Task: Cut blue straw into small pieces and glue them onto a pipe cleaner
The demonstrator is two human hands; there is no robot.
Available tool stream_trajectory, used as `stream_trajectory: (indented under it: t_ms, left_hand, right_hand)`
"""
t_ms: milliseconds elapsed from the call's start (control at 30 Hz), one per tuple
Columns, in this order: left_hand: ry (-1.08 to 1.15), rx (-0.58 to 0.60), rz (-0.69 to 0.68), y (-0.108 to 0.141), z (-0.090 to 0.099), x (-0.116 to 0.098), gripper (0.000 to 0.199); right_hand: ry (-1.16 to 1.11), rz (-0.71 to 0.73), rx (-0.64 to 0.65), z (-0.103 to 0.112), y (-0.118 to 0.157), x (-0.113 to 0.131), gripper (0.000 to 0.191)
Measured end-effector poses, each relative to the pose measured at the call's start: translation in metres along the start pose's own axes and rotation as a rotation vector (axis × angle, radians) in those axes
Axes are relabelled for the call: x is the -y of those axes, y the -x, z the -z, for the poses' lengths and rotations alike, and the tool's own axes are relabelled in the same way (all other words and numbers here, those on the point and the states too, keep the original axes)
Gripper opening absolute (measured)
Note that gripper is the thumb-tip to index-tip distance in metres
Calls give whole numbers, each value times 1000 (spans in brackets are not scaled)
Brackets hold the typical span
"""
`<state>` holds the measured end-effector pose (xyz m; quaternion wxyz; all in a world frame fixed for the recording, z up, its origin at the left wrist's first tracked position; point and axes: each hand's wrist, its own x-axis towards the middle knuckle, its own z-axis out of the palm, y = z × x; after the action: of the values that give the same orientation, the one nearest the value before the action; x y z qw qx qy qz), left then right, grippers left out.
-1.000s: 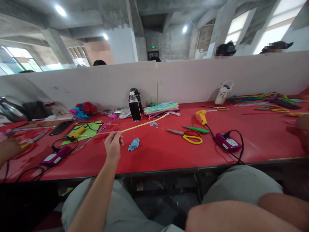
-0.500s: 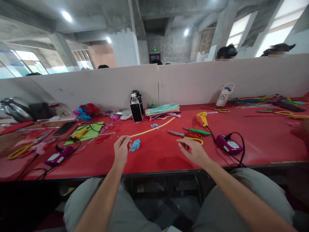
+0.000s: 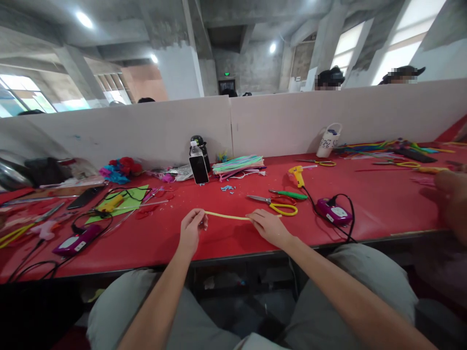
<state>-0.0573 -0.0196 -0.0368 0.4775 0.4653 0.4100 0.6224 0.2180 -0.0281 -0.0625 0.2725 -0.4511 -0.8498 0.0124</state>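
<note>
A thin yellow pipe cleaner (image 3: 228,216) stretches nearly straight between my hands, low over the red table. My left hand (image 3: 191,227) pinches its left end. My right hand (image 3: 268,226) has its fingers closed on the stem farther right, and a short bit of yellow shows past the knuckles. Behind my right hand lie scissors with yellow handles (image 3: 283,209), beside a green-handled tool (image 3: 292,194). Small blue bits (image 3: 228,188) are scattered farther back. The blue fuzzy clump seen earlier by my left hand does not show now.
A bundle of pastel pipe cleaners (image 3: 239,165) lies at the back, next to a propped phone (image 3: 198,169). To the right are a yellow glue gun (image 3: 297,176) and a purple corded box (image 3: 333,212). Another person's hand (image 3: 452,199) is at the far right.
My right hand has moved left and closed on the yellow pipe cleaner, which now runs between both hands instead of pointing away to the back right. The view has shifted slightly right.
</note>
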Motion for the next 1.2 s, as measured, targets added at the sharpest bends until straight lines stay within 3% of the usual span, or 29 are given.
stream_trajectory:
  t_ms: [200,333,433,500,700,800,1200]
  left_hand:
    - [39,-39,86,12,-27,12,38]
    - [-92,166,141,26,-55,23,40]
    - [-145,275,139,28,-65,28,35]
    - [-139,271,145,25,-63,31,35]
    - [9,46,147,6,-37,29,38]
    - [16,8,142,1,-28,26,40]
    - [-142,147,104,2,-27,30,35]
  right_hand:
    - [53,-94,45,-6,-2,23,38]
    - [80,-111,68,-11,-3,32,37]
    - [81,-80,84,-12,-2,36,34]
    - [69,-48,88,-12,0,38,34]
    - [-18,26,62,-4,2,34,35]
    - [-159,17,21,-1,4,31,33]
    - [-281,-18,36,-3,7,28,24]
